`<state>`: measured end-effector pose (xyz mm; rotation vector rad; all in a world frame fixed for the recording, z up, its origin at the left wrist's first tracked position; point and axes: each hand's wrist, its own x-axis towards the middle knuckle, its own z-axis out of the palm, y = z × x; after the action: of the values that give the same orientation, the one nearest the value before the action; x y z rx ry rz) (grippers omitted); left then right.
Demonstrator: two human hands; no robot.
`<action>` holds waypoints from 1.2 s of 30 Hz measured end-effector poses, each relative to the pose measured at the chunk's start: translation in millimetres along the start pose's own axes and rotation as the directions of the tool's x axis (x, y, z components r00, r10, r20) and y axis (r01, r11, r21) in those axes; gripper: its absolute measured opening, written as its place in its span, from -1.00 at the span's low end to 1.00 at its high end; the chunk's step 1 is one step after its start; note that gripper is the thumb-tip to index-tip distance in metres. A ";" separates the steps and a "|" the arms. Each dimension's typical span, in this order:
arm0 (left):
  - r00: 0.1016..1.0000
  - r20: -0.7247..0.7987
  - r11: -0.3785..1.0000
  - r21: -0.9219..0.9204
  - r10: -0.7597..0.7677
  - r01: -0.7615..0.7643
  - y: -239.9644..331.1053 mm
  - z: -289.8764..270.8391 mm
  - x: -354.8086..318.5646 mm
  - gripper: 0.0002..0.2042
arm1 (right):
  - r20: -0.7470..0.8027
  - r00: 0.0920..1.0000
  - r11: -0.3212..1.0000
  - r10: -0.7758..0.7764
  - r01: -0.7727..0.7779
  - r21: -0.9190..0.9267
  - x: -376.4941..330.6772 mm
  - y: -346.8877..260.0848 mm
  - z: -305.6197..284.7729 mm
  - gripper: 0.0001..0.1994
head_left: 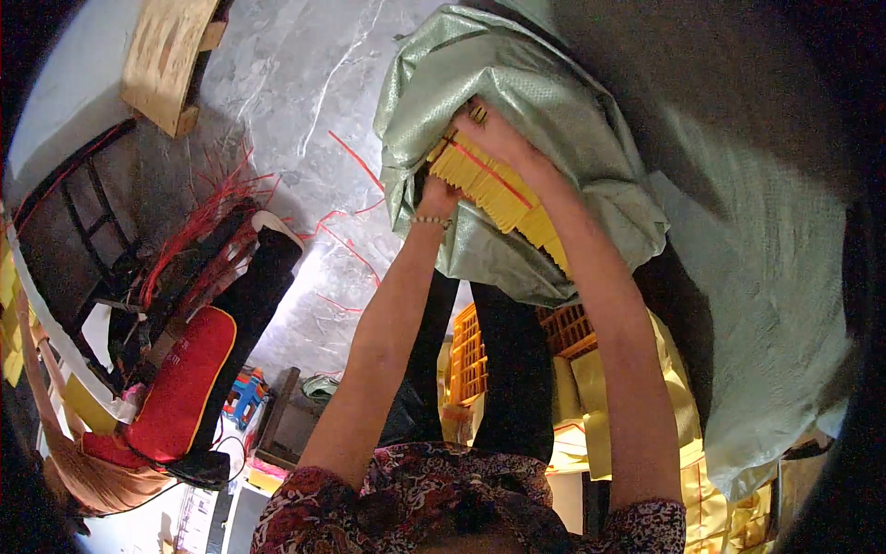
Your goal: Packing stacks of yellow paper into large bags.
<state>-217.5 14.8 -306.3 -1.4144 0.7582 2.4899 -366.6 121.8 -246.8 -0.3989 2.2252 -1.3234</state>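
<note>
A pale green woven sack [554,120] stands with its mouth gaping toward me. Inside that mouth lies a long bundle of yellow paper [494,189], its many folded edges packed side by side with a red strap along it. My left hand [437,198], a beaded bracelet at its wrist, is closed on the bundle's left end, its fingertips hidden against the paper. Across the far side reaches my right hand [496,137], fingers bent over the bundle's upper edge beside the sack wall; a gold-coloured ring shows on it.
Red strapping strands [217,217] lie on the grey floor [277,83] at left. A co-worker with a red cloth [189,383] sits by a black metal frame [97,208]. Orange crates [468,355] stand behind my legs; a wooden pallet [166,60] is far left.
</note>
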 end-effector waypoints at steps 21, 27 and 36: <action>0.792 0.322 0.403 0.725 0.518 -0.559 24.0 16.3 -17.7 -0.49 | -0.207 0.969 0.961 0.138 -0.181 -0.209 -53.8 -18.1 -23.3 -0.41; 0.805 0.404 -0.427 0.879 0.435 -0.210 53.7 -6.0 -19.2 -0.50 | -0.197 0.973 0.959 0.120 -0.165 -0.229 -50.5 -52.4 -23.7 -0.37; 0.664 0.645 -0.581 0.724 0.379 -0.372 37.2 -6.4 -5.1 -0.63 | -0.752 0.563 0.925 0.343 -0.343 0.165 -132.3 6.1 37.7 -0.31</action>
<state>-224.6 -19.7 -292.0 -0.1329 2.9213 0.6549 -236.2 162.6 -229.8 0.7566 2.7593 -1.4184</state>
